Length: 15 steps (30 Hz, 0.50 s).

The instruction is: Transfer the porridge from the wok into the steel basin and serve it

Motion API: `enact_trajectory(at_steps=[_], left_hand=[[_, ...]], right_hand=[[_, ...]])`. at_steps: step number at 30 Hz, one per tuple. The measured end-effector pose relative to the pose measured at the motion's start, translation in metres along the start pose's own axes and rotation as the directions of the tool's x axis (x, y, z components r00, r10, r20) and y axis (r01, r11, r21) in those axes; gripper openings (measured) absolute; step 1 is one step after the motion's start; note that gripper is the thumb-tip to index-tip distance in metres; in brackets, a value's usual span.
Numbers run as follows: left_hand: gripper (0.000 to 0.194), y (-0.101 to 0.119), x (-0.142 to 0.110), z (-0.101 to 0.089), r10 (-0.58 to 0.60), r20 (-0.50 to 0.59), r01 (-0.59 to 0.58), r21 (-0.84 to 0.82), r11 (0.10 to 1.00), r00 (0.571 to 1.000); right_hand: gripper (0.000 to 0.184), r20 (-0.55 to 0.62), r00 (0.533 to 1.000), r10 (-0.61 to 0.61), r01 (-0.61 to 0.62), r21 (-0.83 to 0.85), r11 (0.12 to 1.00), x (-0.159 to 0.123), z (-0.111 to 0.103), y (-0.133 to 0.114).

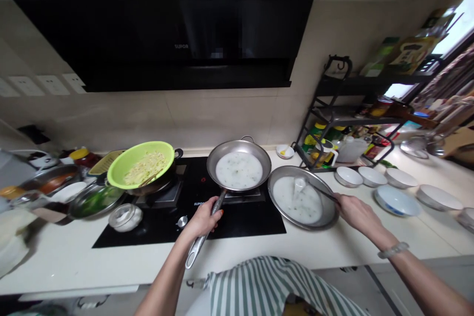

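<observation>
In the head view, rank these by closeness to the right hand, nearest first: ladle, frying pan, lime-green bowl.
From the right hand:
1. Ladle: held in it.
2. Frying pan: on the stove, left of that hand.
3. Lime-green bowl: farthest left.

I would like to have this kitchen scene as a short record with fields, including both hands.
Left hand: grips the frying pan by its handle
Right hand: holds a ladle inside the metal basin
Pan and basin contents: white liquid with darker flecks
Left on cooktop: green bowl of pale food, above a pot
Far right: several bowls on the counter
</observation>
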<state>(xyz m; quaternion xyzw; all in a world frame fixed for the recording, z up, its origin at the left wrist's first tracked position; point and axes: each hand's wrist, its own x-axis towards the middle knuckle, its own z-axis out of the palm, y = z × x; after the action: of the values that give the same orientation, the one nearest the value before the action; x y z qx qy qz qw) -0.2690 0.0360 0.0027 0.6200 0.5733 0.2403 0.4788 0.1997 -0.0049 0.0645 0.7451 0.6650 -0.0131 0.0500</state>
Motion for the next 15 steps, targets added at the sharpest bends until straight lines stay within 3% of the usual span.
enact_trajectory(at_steps=[8, 10, 15], left_hand=[[0.052, 0.008, -0.003, 0.001, -0.033, -0.002, 0.033, -0.015, 0.999, 0.999], [0.052, 0.011, -0.005, 0.001, -0.049, -0.009, 0.049, -0.024, 0.999, 0.999], [0.053, 0.020, -0.007, 0.001, -0.061, -0.019, 0.060, -0.043, 0.997, 0.998]], right_hand=[[0.048, -0.245, 0.964, 0.107, -0.141, -0.126, 0.982, -0.033, -0.003, 0.002], [0.046, -0.227, 0.963, 0.144, -0.162, -0.060, 0.985, -0.031, 0.004, 0.004], [0.039, -0.017, 0.983, 0.185, -0.172, 0.288, 0.942, -0.008, 0.011, 0.000]])
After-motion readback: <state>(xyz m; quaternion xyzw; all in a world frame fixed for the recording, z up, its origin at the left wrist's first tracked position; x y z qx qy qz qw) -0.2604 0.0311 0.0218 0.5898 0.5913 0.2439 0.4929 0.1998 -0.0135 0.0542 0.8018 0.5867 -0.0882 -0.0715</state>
